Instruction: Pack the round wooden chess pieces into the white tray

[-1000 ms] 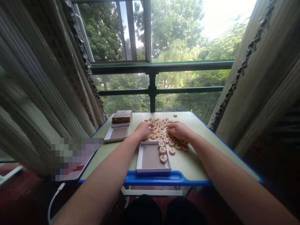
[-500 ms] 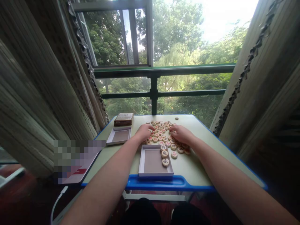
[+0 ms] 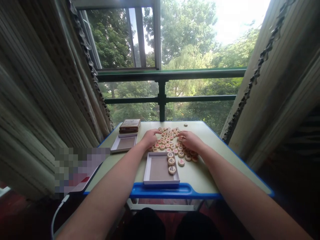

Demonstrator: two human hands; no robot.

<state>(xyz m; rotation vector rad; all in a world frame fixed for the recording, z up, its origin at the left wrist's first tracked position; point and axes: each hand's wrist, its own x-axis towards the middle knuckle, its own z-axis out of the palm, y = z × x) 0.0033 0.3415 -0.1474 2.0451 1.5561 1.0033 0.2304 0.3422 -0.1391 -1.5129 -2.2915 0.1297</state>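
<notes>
Xiangqi pieces (image 3: 168,137), round and pale with red or black characters, lie spread across the middle of the table. My left hand (image 3: 150,137) rests at the left edge of the spread, index finger stretched out towards the far pieces. My right hand (image 3: 191,140) is over the right side, its fingers reaching onto the pieces and hiding some of them. Neither hand shows a piece lifted in it. Nearer to me sits a shallow white box tray (image 3: 147,170), with three black-character pieces (image 3: 171,161) in a column along its right side. A red-character piece (image 3: 181,162) lies just right of it.
A second shallow tray (image 3: 111,150) and a stack of brown boxes (image 3: 130,125) are at the table's back left. One lone piece (image 3: 185,125) lies near the far edge. A partly blurred flat device (image 3: 96,168) with a white cable (image 3: 58,209) is at the left edge.
The view has shifted slightly, so everything sits a little further left. My left hand's fingers have drawn a little back and left over the pieces. The right hand stays nearly in place.
</notes>
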